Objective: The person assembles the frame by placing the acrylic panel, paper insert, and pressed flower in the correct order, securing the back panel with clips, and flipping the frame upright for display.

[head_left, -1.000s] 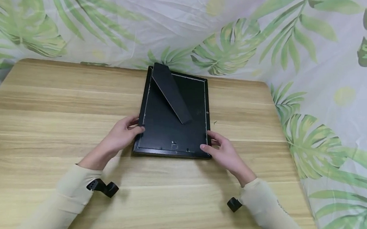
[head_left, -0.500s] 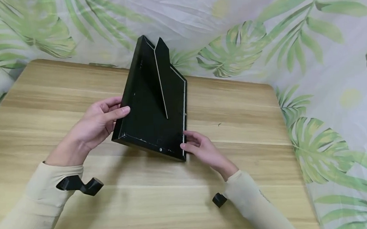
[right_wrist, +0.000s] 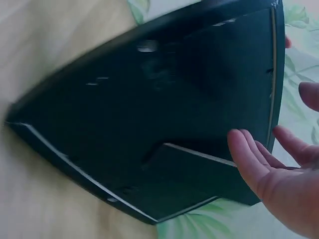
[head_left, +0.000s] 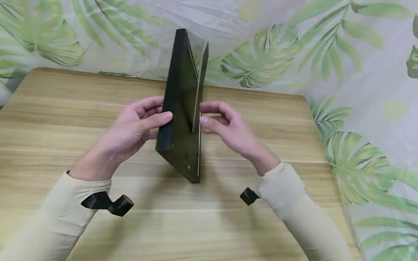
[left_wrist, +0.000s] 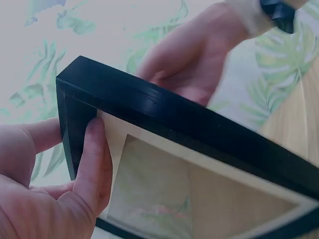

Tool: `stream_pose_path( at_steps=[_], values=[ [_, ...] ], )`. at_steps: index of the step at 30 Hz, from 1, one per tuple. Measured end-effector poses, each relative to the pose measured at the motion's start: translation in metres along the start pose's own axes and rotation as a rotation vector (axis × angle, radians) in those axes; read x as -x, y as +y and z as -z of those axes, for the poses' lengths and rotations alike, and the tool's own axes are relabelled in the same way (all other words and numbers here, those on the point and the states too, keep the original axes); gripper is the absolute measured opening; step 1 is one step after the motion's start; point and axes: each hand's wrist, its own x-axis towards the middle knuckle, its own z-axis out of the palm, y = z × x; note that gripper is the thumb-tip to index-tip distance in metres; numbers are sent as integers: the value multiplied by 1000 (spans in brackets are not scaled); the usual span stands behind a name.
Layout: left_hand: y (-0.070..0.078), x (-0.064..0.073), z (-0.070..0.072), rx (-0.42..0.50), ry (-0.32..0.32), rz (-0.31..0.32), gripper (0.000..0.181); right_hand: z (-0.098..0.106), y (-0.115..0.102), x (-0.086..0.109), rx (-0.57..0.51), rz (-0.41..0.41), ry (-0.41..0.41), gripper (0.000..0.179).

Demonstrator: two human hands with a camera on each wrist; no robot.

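A black picture frame (head_left: 177,92) is held up over the table, turned nearly edge-on in the head view. Its back, with a flat easel leg (right_wrist: 199,172) standing out from it, faces right. My left hand (head_left: 125,132) grips the left side, thumb on the back side. In the left wrist view, a finger reaches onto the pale mat (left_wrist: 117,129) around the clear front pane (left_wrist: 154,184). Close beside the leg and right edge is my right hand (head_left: 230,129), its fingers loosely bent and, in the right wrist view, spread apart without closing round anything.
The wood-grain table (head_left: 158,231) lies beneath. A leaf-patterned cloth (head_left: 258,5) hangs behind it and along its right side. Small black wrist cameras (head_left: 121,205) stick out from both cream sleeves.
The frame has been raised from lying low with its back upward and turned until nearly edge-on. My left hand kept its grip, while my right hand let go of the lower right edge and moved up.
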Motion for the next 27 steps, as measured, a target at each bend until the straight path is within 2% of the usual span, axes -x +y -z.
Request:
stream_pose_path(
  at_steps=[3,6,13,18,21,23,25,27],
  values=[
    [-5,-10,-18,-38,-33,18,43,11,-16,-5,-49,-27,-2,38],
    [-12,-20,-36,-71,-65,41,49,22,-21,-6,-71,-65,0,41],
    [-32,-42,-76,-84,-113,37,53,45,-23,6,-50,-129,67,40],
    [-46,-52,-100,-82,-170,91,60,64,-17,21,-69,-170,144,41],
    [-55,-54,-105,-100,-234,121,57,75,-10,31,-101,-191,178,40],
    [-62,-54,-102,-133,-264,124,52,82,-3,38,-116,-211,195,40],
    [-68,-56,-94,-170,-267,118,49,89,5,46,-124,-233,205,42],
    [-75,-58,-81,-208,-241,104,47,96,14,55,-131,-259,208,45]
  ],
)
